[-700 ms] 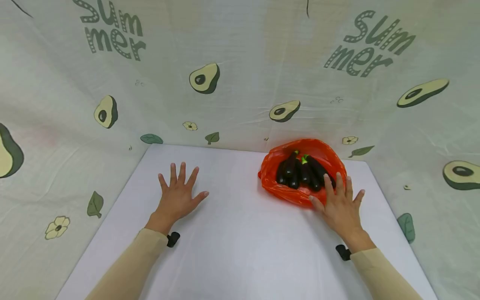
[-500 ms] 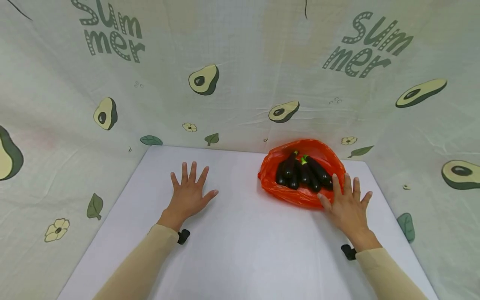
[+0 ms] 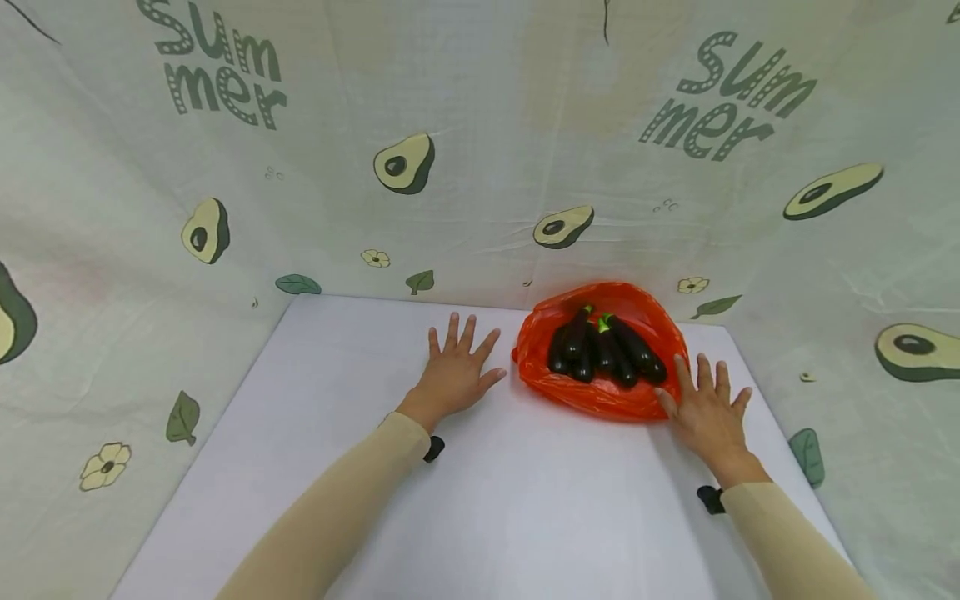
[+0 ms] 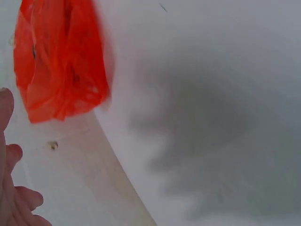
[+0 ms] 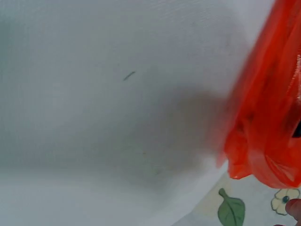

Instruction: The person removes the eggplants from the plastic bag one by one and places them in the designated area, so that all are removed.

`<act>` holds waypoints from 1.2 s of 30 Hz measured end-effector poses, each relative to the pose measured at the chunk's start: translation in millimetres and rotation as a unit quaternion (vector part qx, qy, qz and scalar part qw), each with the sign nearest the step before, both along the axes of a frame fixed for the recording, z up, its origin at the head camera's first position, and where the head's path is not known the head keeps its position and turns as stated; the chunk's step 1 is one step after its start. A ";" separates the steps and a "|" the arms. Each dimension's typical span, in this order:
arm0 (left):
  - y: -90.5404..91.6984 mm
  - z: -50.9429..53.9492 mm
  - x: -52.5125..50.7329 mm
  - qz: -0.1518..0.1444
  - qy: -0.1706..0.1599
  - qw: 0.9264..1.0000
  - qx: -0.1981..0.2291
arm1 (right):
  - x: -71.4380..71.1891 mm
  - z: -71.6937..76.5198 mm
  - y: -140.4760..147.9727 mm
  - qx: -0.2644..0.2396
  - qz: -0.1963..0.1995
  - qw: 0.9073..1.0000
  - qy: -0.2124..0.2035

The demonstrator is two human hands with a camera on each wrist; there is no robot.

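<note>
Near the far edge of the table (image 3: pixel 555 500), toward its right corner: eggplants (image 3: pixel 606 357) in a red bag (image 3: pixel 600 403), between left hand (image 3: pixel 454 377) and right hand (image 3: pixel 707 418), both spread wide, empty, right-hand contact unclear. Could spill if tugged by one side only.

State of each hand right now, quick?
Left hand: open, holding nothing, just left of the bag in the head view.
Right hand: open, holding nothing; whether it touches the bag can't be told.
</note>
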State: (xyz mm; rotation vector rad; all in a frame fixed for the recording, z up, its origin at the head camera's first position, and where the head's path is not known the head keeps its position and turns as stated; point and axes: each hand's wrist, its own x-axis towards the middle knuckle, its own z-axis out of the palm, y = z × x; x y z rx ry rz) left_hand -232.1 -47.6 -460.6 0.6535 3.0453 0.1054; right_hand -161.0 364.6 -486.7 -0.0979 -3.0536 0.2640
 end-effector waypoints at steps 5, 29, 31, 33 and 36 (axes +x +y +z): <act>33.7 -7.2 -9.6 -0.038 -0.007 0.999 -0.002 | -6.5 -7.1 3.3 0.004 0.005 1.000 -0.014; 49.7 -32.7 -43.5 0.017 -0.032 0.999 -0.008 | -28.0 -16.5 -17.8 0.016 0.035 0.998 -0.055; 35.5 -34.3 -41.9 0.031 -0.035 0.999 0.001 | -31.0 -16.2 -25.8 0.014 0.045 0.998 -0.049; 20.3 -36.0 -39.2 0.041 -0.030 0.999 0.004 | -33.5 -16.0 -35.7 0.011 0.056 0.997 -0.044; -1.6 -39.4 -33.7 0.045 -0.020 0.999 0.008 | -35.8 -17.3 -49.2 0.017 0.072 0.997 -0.035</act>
